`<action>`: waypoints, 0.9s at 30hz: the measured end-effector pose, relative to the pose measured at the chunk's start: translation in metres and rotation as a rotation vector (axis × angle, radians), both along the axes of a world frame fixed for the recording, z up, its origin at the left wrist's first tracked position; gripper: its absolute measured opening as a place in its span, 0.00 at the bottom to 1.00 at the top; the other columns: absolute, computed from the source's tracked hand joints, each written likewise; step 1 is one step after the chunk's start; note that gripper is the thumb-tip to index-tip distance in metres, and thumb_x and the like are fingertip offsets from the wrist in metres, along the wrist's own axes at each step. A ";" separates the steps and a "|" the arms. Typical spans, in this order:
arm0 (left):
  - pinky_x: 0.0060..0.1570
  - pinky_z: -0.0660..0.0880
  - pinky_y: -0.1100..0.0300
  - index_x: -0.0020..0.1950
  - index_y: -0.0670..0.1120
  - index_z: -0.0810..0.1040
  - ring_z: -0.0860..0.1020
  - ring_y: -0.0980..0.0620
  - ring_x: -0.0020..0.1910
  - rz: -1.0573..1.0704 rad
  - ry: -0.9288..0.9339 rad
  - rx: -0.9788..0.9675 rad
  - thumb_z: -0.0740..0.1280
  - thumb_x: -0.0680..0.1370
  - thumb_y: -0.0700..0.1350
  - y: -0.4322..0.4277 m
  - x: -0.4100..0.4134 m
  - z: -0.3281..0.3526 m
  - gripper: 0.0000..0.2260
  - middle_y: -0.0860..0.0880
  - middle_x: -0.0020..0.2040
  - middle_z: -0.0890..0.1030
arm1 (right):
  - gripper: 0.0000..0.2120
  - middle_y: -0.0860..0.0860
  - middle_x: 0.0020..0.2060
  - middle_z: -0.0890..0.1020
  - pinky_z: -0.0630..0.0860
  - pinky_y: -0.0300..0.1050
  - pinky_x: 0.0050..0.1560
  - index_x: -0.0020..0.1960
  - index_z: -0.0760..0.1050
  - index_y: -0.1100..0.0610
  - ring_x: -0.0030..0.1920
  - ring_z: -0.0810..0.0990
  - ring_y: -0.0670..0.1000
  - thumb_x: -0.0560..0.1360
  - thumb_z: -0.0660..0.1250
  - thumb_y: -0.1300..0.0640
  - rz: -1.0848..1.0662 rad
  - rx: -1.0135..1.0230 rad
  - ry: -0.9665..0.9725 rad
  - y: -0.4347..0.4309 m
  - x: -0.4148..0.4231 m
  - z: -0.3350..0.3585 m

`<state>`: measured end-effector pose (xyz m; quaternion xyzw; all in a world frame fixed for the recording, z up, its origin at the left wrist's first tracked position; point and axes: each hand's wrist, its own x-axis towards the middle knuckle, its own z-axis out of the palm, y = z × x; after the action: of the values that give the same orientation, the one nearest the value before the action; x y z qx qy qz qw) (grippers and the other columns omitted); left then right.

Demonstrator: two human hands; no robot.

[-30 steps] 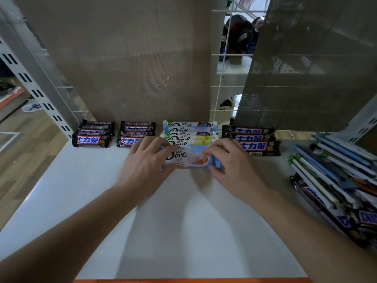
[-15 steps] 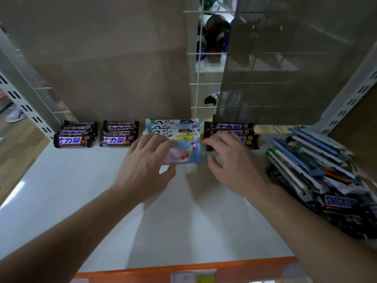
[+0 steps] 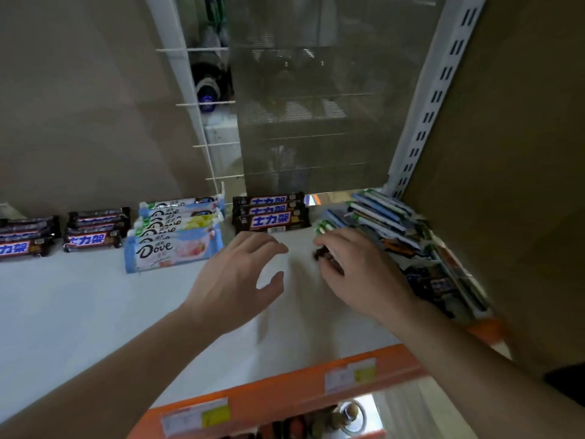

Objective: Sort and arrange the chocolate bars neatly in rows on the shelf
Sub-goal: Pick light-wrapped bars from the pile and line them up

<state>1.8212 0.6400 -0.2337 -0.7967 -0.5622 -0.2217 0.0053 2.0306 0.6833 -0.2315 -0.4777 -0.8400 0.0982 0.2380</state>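
Head view: right hand (image 3: 357, 270) curls round a dark bar (image 3: 327, 259) at the edge of the pile (image 3: 411, 236), well right of the Dove row (image 3: 177, 229). The left hand (image 3: 240, 274) hovers spread and empty, just right of that row. The Dove row and the three dark rows (image 3: 272, 213) flanking it look arranged. The pile is unsorted, so much remains.

Dove bars (image 3: 177, 229) left of loose pile (image 3: 399, 236)

"Dove" stands in dark script on the front pale-blue bar (image 3: 172, 251), midway along the back edge of the shelf (image 3: 95, 312). White-on-blue "士力架" marks the dark stack (image 3: 271, 219) to its right, the nearer left stack (image 3: 91, 239) and the far-left stack (image 3: 19, 248). The price tags (image 3: 349, 378) on the orange front edge are too blurred to read.
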 end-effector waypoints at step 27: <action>0.55 0.74 0.54 0.64 0.53 0.74 0.69 0.51 0.62 0.025 -0.132 -0.158 0.62 0.76 0.40 0.035 0.089 -0.012 0.18 0.54 0.63 0.75 | 0.19 0.53 0.49 0.78 0.76 0.50 0.44 0.65 0.70 0.55 0.51 0.74 0.54 0.74 0.65 0.55 -0.042 -0.169 -0.242 0.036 0.056 0.013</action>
<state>1.9103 0.6751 -0.2455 -0.7713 -0.5869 -0.2284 -0.0918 2.0863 0.7195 -0.2184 -0.5217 -0.8412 0.1052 0.0957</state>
